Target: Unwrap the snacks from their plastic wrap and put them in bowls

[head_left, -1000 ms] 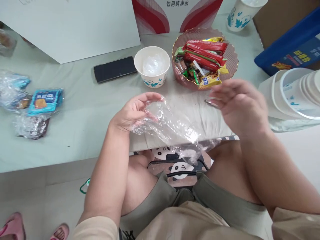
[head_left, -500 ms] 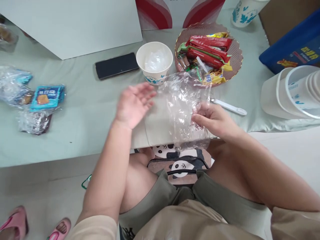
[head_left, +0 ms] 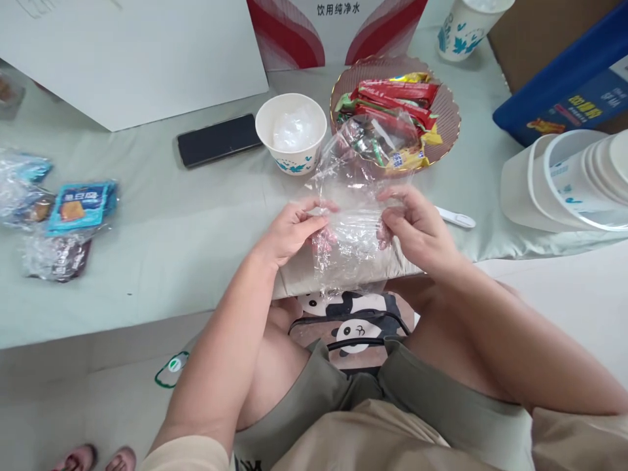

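Observation:
Between my hands a clear plastic bag [head_left: 356,239] is stretched over the table's front edge. My left hand [head_left: 297,229] is closed on its left side, thumb over fingers. On the opposite side my right hand [head_left: 417,226] pinches the film too. The bag's far end overlaps a scalloped plate [head_left: 449,134] of wrapped snacks, where red packets [head_left: 397,95] lie. Just beyond my left hand stands a paper cup [head_left: 292,160] with crumpled clear plastic [head_left: 296,131] inside. A white handle [head_left: 458,218] shows behind my right hand; its other end is hidden.
A black phone [head_left: 218,140] lies left of the cup. Farther left are bagged snacks [head_left: 78,206]. White containers [head_left: 524,186] with stacked cups stand at the right, near a blue bag [head_left: 554,91]. A large white box [head_left: 147,59] stands at the back left.
My left hand has come right and down from the open air and closed on the bag's left side. The bag is now spread between both hands.

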The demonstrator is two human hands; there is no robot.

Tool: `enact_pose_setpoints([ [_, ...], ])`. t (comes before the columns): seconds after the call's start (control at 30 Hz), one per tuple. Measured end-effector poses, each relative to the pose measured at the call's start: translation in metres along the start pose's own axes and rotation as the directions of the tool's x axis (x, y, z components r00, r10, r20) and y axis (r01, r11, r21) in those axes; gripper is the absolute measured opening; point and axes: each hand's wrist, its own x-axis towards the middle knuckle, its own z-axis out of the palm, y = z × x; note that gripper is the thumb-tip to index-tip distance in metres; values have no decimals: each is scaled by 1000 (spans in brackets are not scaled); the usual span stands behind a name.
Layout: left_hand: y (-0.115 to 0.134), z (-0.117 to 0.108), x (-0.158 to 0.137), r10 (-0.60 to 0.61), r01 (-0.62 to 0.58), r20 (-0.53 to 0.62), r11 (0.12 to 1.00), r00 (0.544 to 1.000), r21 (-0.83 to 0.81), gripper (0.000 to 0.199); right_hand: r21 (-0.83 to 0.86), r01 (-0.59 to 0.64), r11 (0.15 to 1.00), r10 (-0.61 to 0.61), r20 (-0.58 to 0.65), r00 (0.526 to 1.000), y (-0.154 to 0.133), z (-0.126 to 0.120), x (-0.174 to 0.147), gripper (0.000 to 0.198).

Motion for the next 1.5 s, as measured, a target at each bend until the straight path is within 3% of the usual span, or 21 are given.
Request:
enact_pose_setpoints([
  [0.1,2,1,-2,60,-64,-52,995,997,-74,19,3,40,999,-40,1,999,-2,-1,-1,10],
  [0.23,5,-1,-1,125,-131,-79,988,989,-82,12,-38,90,995,-89,42,995,4,-8,2,14],
  [0.37,1,-4,3,230,-225,-143,973,963,50,34,-22,82,996,-82,23,996,14,-10,6,26],
  [0.47,-6,-2,5,309,-277,-180,943,934,185,26,-105,13,994,-18,-51,999,16,-3,6,13],
  [0.53,-8,0,6,308,-278,-190,945,932,171,24,-68,-52,996,45,-98,994,15,3,6,37],
  [0.6,-7,1,5,305,-293,-219,952,927,84,37,20,-116,993,117,-77,990,15,6,5,63],
  [0.63,-6,1,4,305,-306,-236,951,923,34,45,43,-140,989,142,-39,989,14,7,5,64],
  [0.73,-1,-1,1,243,-268,-199,957,949,-108,61,55,-150,987,148,44,988,13,7,5,37],
  [0.83,-1,-1,-1,75,-74,5,990,997,-118,42,149,-89,985,89,8,996,10,6,4,28],
  [0.9,-4,1,-1,5,-1,55,997,998,-72,34,200,-86,976,86,9,996,7,6,4,30],
  [1.0,-5,4,-1,29,-29,-6,998,1000,-48,35,78,-184,980,176,96,980,3,6,3,27],
  [1.1,-4,3,-2,19,-19,11,1000,1000,0,43,-3,-237,972,236,97,967,3,4,4,20],
  [1.2,-2,0,-2,9,-8,-8,998,1000,55,46,78,-222,972,220,30,975,9,4,5,17],
  [1.33,1,-2,-1,90,-91,-81,996,993,-14,39,253,-182,950,198,-41,979,17,8,8,23],
  [1.43,4,-2,-1,84,-89,-61,993,995,-81,26,376,-187,907,208,-15,978,18,8,9,17],
  [1.5,6,-3,-1,93,-100,-51,986,994,-134,17,372,-178,911,188,11,982,17,5,8,11],
])
